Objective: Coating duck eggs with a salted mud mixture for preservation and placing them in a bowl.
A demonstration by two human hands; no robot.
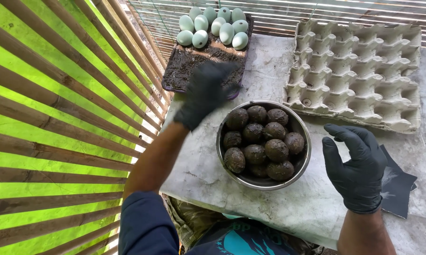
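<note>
You work at a pale stone table (288,208) beside a wall of bamboo slats (57,123). Beyond your right hand and well apart from it lies the grey egg carton (357,71), its cups bare. Between your two hands stands the steel bowl (295,123), filled with mud-coated eggs (262,144), dark and round. Under and just past your left hand sits the tray of dark soil (187,63), and at its far end, well clear of your fingers, cluster the pale blue-green eggs (215,26). Your right hand (355,165), in a black glove, hovers just beside the bowl with fingers spread and nothing in them; a dark sheet (399,189) lies right next to it. Your left hand (203,92), also gloved, is blurred over the soil; you cannot tell whether it grips anything
</note>
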